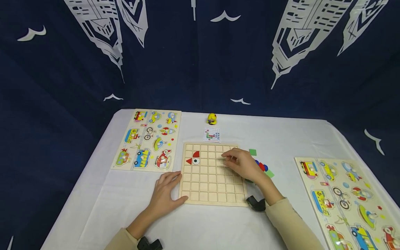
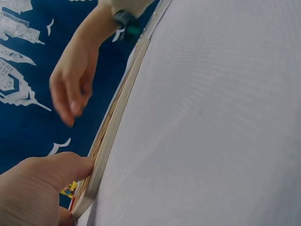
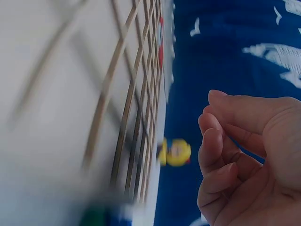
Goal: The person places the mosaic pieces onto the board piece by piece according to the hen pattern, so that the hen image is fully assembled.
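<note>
Head: one pale wooden grid board (image 1: 207, 178) mid-surface (image 1: 218, 229). Three pieces near its far-left corner: red triangle (image 1: 189, 161), red quarter-round (image 1: 196, 154), black-dotted white tile (image 1: 196, 161). Your left hand (image 1: 165, 192), fingers straight, touches its near-left corner; your right hand (image 1: 242, 163), loosely curled, hovers over its right half. Two picture puzzles (image 1: 147, 144), by the surface's left and right edges. One yellow toy (image 1: 211, 119), one pattern card (image 1: 211, 134) past the board's far edge.

Left wrist: your thumb (image 2: 75, 165) touches the rim.

Right wrist: your thumb and fingertips close together; nearest grid lines blurred.
</note>
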Demonstrator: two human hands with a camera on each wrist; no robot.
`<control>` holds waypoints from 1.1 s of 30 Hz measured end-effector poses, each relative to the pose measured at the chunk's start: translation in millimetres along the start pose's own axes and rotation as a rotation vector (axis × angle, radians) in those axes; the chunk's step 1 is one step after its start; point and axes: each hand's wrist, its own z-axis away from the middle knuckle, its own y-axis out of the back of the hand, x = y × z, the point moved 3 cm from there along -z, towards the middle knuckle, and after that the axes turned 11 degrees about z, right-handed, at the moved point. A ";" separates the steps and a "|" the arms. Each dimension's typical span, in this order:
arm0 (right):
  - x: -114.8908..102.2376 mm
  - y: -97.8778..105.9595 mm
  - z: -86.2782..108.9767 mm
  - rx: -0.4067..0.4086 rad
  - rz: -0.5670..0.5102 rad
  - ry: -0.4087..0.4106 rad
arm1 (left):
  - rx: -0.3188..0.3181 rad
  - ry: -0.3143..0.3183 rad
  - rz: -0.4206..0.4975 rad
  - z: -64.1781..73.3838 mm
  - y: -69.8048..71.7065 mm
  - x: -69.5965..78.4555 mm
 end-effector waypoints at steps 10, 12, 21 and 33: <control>53.8 40.7 71.2 0.187 0.129 -0.202 | 0.001 -0.002 0.002 0.2 0.7 -0.8; 66.4 44.9 82.8 0.197 0.137 -0.254 | -0.002 0.000 0.005 -0.1 0.8 -0.2; 104.2 43.4 108.7 0.034 0.067 -0.436 | -0.003 0.003 0.005 0.6 -0.5 0.0; 108.6 34.6 107.1 0.023 0.126 -0.462 | -0.008 0.002 -0.004 0.0 1.4 1.5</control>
